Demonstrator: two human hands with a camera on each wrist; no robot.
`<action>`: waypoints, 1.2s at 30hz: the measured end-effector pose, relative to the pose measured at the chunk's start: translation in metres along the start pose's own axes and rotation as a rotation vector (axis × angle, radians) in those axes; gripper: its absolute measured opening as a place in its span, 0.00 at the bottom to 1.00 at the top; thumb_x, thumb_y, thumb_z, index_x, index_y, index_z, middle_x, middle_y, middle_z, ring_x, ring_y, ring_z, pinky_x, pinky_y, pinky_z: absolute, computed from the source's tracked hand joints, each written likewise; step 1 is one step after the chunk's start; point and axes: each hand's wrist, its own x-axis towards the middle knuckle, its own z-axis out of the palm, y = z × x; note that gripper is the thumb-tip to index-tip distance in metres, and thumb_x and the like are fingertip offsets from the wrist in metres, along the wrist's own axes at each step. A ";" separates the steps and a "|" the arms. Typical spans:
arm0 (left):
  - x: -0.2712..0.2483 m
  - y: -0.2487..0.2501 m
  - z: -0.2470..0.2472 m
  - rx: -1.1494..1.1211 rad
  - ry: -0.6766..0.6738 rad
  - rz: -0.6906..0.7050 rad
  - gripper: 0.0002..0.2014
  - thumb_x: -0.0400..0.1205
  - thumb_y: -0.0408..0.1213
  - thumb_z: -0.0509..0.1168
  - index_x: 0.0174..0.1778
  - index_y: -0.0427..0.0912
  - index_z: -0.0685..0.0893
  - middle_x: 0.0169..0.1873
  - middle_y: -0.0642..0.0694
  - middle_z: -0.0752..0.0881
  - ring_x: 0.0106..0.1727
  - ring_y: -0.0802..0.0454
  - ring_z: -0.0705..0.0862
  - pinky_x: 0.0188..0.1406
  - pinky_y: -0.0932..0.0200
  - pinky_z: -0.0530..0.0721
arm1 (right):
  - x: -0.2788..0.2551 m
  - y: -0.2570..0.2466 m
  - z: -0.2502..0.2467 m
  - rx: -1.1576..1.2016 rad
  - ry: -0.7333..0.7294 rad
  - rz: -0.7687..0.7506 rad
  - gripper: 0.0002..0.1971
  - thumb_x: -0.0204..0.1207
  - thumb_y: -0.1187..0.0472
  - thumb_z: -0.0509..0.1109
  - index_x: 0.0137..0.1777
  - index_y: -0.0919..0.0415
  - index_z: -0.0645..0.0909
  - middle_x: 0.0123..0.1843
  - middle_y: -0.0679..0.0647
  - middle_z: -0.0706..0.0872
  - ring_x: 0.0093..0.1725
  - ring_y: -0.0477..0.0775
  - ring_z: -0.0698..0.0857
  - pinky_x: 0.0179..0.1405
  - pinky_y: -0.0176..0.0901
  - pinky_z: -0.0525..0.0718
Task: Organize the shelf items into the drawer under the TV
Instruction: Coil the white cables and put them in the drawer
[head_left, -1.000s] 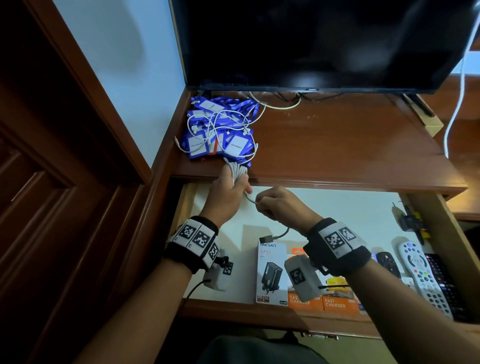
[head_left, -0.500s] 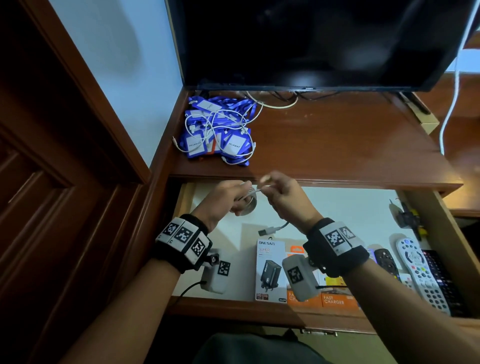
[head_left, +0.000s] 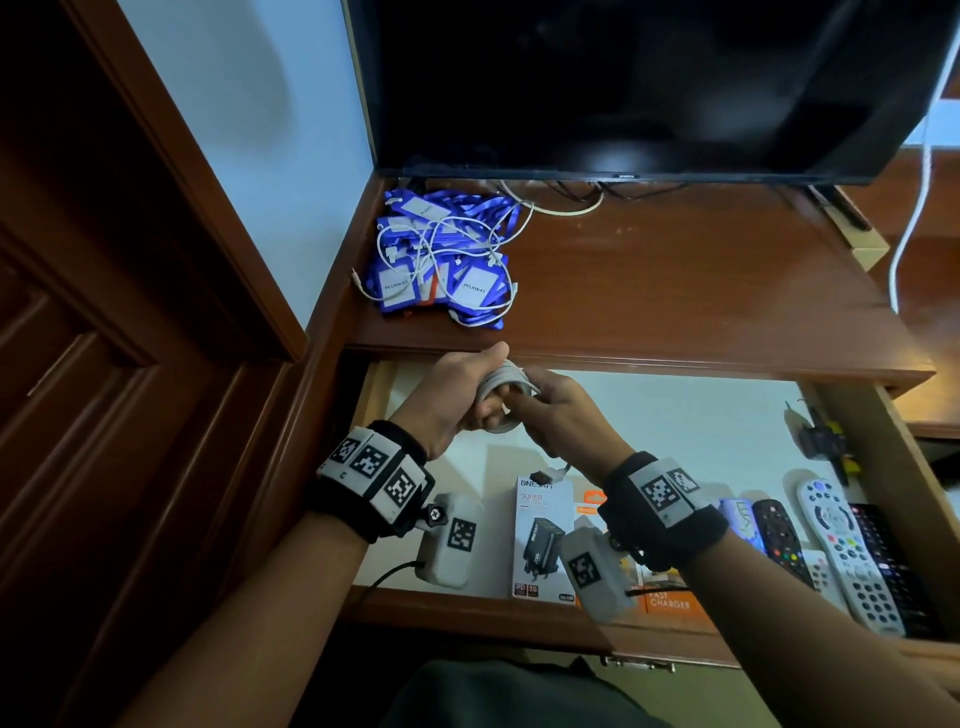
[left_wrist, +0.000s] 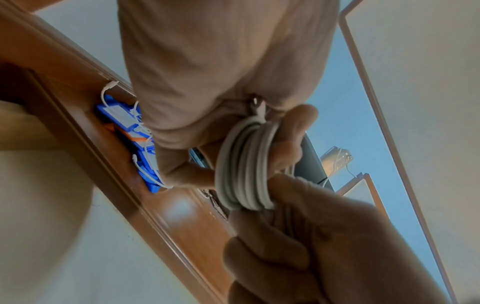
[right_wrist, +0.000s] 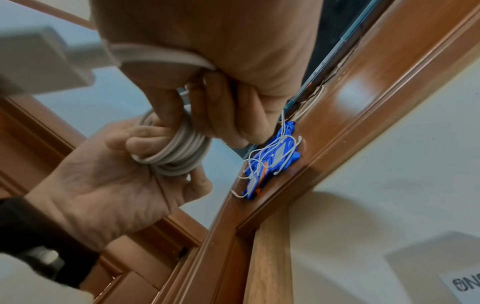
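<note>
Reddish-brown polished wooden shelf (head_left: 675, 291) under a black flat-screen TV (head_left: 649, 83); pale blue wall (head_left: 249, 130) to the left, dark brown panelled wooden door (head_left: 104, 364) beyond it; white cord (head_left: 911, 208) hanging down at the right edge.

Heap of blue lanyards with white card tags (head_left: 441, 260) at the shelf's back left corner, tangled with thin white cables; some tags printed PELAWAT.

Below the shelf, a pulled-out wooden drawer with pale lining (head_left: 675, 431); inside along the front: a white charger box printed SUPER (head_left: 543, 540), an orange box printed FAST CHARGER (head_left: 670, 597) just beside it, a white remote control with coloured buttons (head_left: 852, 561) and a black remote control (head_left: 779, 535) toward the right, small dark and yellow items at the far right too small to identify.

Coiled grey-white charging cable (head_left: 498, 400) held above the drawer's back left part, just in front of the shelf edge, not lying in the drawer; several loops wound tight, a loose end with a connector dangling toward the charger box.

Left hand (head_left: 457, 395) clenched round the coil, loops wrapped about its fingers (right_wrist: 145, 142); right hand (head_left: 561, 415) curled onto the same coil from the other side, fingertips (left_wrist: 288, 144) pinching the loops; both hands touching each other at the cable.
</note>
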 end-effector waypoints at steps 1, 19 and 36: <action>0.000 -0.002 0.001 0.004 0.021 0.006 0.25 0.87 0.44 0.56 0.23 0.39 0.73 0.12 0.46 0.69 0.17 0.50 0.68 0.26 0.59 0.70 | 0.002 0.003 0.001 -0.010 0.012 0.024 0.07 0.83 0.66 0.63 0.44 0.64 0.80 0.23 0.44 0.74 0.17 0.40 0.67 0.18 0.29 0.64; -0.008 -0.016 -0.016 0.928 0.041 0.498 0.32 0.73 0.54 0.72 0.71 0.43 0.79 0.62 0.50 0.82 0.63 0.58 0.80 0.64 0.65 0.74 | 0.002 0.014 -0.002 -0.130 0.186 0.178 0.13 0.78 0.65 0.58 0.31 0.59 0.68 0.28 0.51 0.72 0.27 0.51 0.68 0.27 0.43 0.64; -0.013 -0.028 -0.001 0.173 0.209 0.134 0.07 0.80 0.30 0.69 0.44 0.47 0.89 0.37 0.46 0.91 0.39 0.53 0.89 0.39 0.58 0.85 | -0.011 0.008 0.001 0.149 0.067 0.222 0.10 0.82 0.58 0.65 0.42 0.63 0.73 0.20 0.48 0.68 0.17 0.46 0.64 0.16 0.37 0.60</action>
